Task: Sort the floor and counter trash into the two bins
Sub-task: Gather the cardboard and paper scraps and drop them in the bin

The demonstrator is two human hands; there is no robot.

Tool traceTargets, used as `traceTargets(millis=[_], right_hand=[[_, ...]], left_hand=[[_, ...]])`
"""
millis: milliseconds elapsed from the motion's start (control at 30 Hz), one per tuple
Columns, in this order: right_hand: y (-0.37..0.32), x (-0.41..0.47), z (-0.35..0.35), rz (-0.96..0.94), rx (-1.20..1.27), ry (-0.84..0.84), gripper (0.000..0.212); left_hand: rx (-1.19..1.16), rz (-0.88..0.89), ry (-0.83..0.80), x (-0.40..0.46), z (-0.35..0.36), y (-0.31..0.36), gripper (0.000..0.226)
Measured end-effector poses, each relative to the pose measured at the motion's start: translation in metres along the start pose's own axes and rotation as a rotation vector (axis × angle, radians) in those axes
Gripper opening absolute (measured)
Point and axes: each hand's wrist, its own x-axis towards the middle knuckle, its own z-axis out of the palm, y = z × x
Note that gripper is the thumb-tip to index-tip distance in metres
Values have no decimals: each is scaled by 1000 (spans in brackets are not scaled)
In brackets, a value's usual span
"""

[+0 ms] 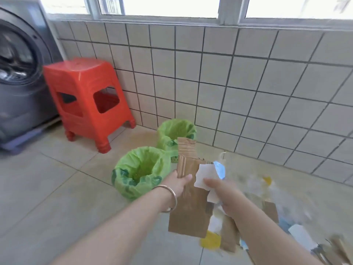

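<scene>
Two small bins lined with green bags stand on the floor by the tiled wall: a near bin (pixel 140 170) and a far bin (pixel 176 133). My left hand (pixel 178 183), with a metal bangle on the wrist, grips several brown cardboard pieces (pixel 189 207) just right of the near bin. My right hand (pixel 224 194) pinches a white scrap of paper (pixel 204 176) against the cardboard. A blue and white item (pixel 219 169) shows behind the paper. Blurred trash (pixel 267 217) lies on the floor to the right: cardboard, yellow, blue and white pieces, clear plastic.
A red plastic stool (pixel 86 100) stands left of the bins against the wall. A grey front-loading washing machine (pixel 21 73) fills the far left. Windows run above the tiled wall. Bare tile floor (pixel 47 188) stretches at the lower left.
</scene>
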Motion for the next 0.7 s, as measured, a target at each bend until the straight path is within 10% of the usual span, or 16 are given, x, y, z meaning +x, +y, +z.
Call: traceTargets(millis=[700], right_hand=[[-52, 161, 224, -345, -468, 62, 35]], left_hand=[[-245, -16, 503, 166, -172, -62, 22]])
